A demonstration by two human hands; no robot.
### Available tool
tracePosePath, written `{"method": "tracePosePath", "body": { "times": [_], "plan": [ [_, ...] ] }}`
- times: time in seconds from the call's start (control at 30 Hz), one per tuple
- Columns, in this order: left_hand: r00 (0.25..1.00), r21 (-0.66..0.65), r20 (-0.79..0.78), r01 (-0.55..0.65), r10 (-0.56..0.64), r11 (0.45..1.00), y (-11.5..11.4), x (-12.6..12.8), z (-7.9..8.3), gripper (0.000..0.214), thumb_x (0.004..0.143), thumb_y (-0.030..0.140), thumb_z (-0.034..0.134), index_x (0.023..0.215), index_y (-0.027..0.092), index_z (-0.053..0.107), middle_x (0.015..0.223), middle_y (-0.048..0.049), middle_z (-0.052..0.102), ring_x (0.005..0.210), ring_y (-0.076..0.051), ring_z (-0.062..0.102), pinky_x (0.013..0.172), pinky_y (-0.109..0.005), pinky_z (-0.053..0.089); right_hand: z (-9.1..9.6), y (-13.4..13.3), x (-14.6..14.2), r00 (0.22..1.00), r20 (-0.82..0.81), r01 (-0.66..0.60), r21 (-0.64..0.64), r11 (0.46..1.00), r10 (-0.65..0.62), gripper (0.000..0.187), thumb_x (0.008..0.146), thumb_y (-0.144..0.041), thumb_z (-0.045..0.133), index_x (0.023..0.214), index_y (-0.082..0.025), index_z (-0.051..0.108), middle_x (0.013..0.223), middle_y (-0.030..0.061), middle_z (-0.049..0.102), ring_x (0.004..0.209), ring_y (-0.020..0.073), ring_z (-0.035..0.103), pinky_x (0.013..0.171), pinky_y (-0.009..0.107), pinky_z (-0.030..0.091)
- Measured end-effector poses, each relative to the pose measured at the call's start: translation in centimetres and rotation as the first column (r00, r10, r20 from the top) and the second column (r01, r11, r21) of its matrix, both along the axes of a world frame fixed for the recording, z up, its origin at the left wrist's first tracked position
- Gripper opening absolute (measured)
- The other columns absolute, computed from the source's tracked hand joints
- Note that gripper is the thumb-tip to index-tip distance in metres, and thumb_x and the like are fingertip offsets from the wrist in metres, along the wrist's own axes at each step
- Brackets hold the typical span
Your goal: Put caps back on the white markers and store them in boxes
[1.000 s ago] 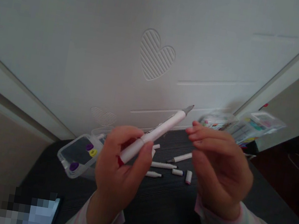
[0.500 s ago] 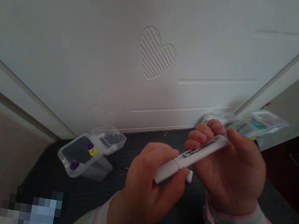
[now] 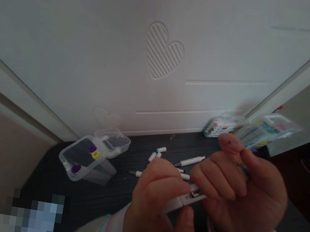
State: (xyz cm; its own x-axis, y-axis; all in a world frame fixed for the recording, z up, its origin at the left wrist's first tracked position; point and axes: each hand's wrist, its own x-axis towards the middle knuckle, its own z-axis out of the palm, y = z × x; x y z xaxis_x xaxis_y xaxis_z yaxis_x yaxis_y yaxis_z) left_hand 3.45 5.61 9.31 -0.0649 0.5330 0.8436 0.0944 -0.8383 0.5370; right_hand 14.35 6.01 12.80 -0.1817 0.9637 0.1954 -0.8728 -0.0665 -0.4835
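Note:
A white marker (image 3: 189,198) with a dark printed label lies between both hands, low in the middle of the head view. My left hand (image 3: 162,211) is closed round its lower left end. My right hand (image 3: 241,192) curls its fingers over the upper right part, and the marker's tip is hidden behind them. Several loose white markers and caps (image 3: 171,161) lie on the dark striped floor (image 3: 117,204) just beyond my hands.
A clear plastic case (image 3: 89,158) with purple and yellow round marks lies open at the left. Clear boxes of coloured markers (image 3: 247,130) stand at the right against a white door with embossed hearts (image 3: 162,50). A blurred patch is at the bottom left.
Both hands have come down and nearer to me with the marker. The right hand went from apart, to gripping the far end, to covering it. The loose markers show again.

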Motion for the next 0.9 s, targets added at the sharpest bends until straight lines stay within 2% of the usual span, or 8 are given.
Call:
{"method": "tracePosePath", "body": {
  "times": [0.1, 0.3, 0.4, 0.47, 0.67, 0.8, 0.83, 0.9],
  "plan": [
    [0.991, 0.052, 0.112, -0.083, 0.077, 0.995, 0.0, 0.2, -0.2, 0.023, 0.066, 0.010, 0.051, 0.088, 0.016, 0.051, 0.073, -0.0011, 0.052, 0.063, -0.012, 0.050, 0.054, -0.029, 0.046, -0.1, -0.3, -0.4, 1.000, 0.018, 0.021, 0.008, 1.000, -0.022, 0.008, 0.081, -0.019, 0.044, 0.081, -0.020, 0.052, 0.040, -0.0115, 0.013, 0.031, 0.0021, 0.009, 0.034, 0.017, 0.016],
    [0.971, 0.151, 0.155, -0.208, 0.185, 0.966, -0.1, 1.5, -0.7, 0.022, 0.073, 0.016, 0.052, 0.095, 0.019, 0.053, 0.080, -0.0007, 0.055, 0.063, -0.013, 0.052, 0.054, -0.031, 0.049, 0.3, -0.9, -0.7, 0.996, 0.070, 0.061, 0.031, 0.998, -0.063, 0.008, 0.081, -0.018, 0.044, 0.078, -0.023, 0.050, 0.038, -0.0122, 0.010, 0.028, 0.0025, 0.005, 0.032, 0.018, 0.014],
    [0.909, 0.079, 0.302, -0.323, 0.286, 0.943, -0.6, 2.8, -0.4, 0.023, 0.073, 0.010, 0.050, 0.089, 0.026, 0.054, 0.077, 0.0018, 0.054, 0.061, -0.012, 0.049, 0.051, -0.028, 0.048, 0.4, -1.1, -0.6, 0.996, 0.083, 0.031, 0.015, 0.999, -0.032, 0.008, 0.081, -0.020, 0.044, 0.076, -0.024, 0.049, 0.037, -0.0120, 0.010, 0.028, 0.0027, 0.005, 0.033, 0.019, 0.013],
    [0.890, 0.048, 0.337, -0.343, 0.308, 0.938, -0.9, 3.3, -0.1, 0.021, 0.076, 0.011, 0.050, 0.086, 0.030, 0.053, 0.077, 0.0026, 0.053, 0.062, -0.012, 0.047, 0.053, -0.027, 0.048, 0.5, -1.1, -0.5, 0.997, 0.077, 0.017, 0.001, 1.000, -0.017, 0.009, 0.081, -0.019, 0.044, 0.075, -0.024, 0.048, 0.037, -0.0116, 0.010, 0.029, 0.0030, 0.005, 0.033, 0.019, 0.013],
    [0.929, 0.085, 0.277, -0.279, 0.246, 0.957, -1.1, 3.4, 0.3, 0.014, 0.079, 0.017, 0.051, 0.079, 0.031, 0.050, 0.078, 0.0034, 0.051, 0.061, -0.011, 0.046, 0.052, -0.026, 0.046, 0.5, -1.4, -0.4, 0.999, 0.046, -0.008, 0.007, 1.000, 0.007, 0.011, 0.081, -0.018, 0.042, 0.072, -0.024, 0.042, 0.036, -0.0112, 0.009, 0.028, 0.0041, 0.006, 0.033, 0.018, 0.013],
    [0.887, -0.043, 0.321, -0.336, 0.331, 0.941, -1.5, 3.2, 0.3, 0.014, 0.079, 0.017, 0.050, 0.074, 0.030, 0.051, 0.073, 0.0050, 0.051, 0.059, -0.011, 0.047, 0.053, -0.028, 0.046, 0.5, -1.7, -0.3, 0.997, 0.072, -0.002, -0.006, 1.000, 0.003, 0.012, 0.080, -0.019, 0.045, 0.071, -0.025, 0.041, 0.036, -0.0108, 0.009, 0.028, 0.0050, 0.007, 0.033, 0.018, 0.014],
    [0.907, -0.063, 0.265, -0.324, 0.329, 0.944, -1.7, 3.1, 0.1, 0.011, 0.078, 0.020, 0.053, 0.074, 0.030, 0.052, 0.072, 0.0051, 0.052, 0.059, -0.011, 0.048, 0.052, -0.029, 0.046, 0.5, -1.6, -0.4, 0.997, 0.082, 0.000, -0.009, 1.000, 0.000, 0.011, 0.080, -0.020, 0.046, 0.071, -0.025, 0.042, 0.036, -0.0109, 0.009, 0.028, 0.0047, 0.007, 0.033, 0.018, 0.014],
    [0.965, -0.131, 0.036, -0.255, 0.261, 0.958, -2.2, 2.6, -0.7, 0.007, 0.073, 0.032, 0.060, 0.075, 0.031, 0.053, 0.071, 0.0043, 0.056, 0.061, -0.014, 0.052, 0.050, -0.031, 0.045, 0.7, -1.5, -0.4, 0.995, 0.098, 0.011, -0.028, 1.000, -0.008, 0.010, 0.079, -0.019, 0.047, 0.072, -0.025, 0.044, 0.037, -0.0114, 0.010, 0.029, 0.0038, 0.006, 0.033, 0.018, 0.014]
  ]
}}
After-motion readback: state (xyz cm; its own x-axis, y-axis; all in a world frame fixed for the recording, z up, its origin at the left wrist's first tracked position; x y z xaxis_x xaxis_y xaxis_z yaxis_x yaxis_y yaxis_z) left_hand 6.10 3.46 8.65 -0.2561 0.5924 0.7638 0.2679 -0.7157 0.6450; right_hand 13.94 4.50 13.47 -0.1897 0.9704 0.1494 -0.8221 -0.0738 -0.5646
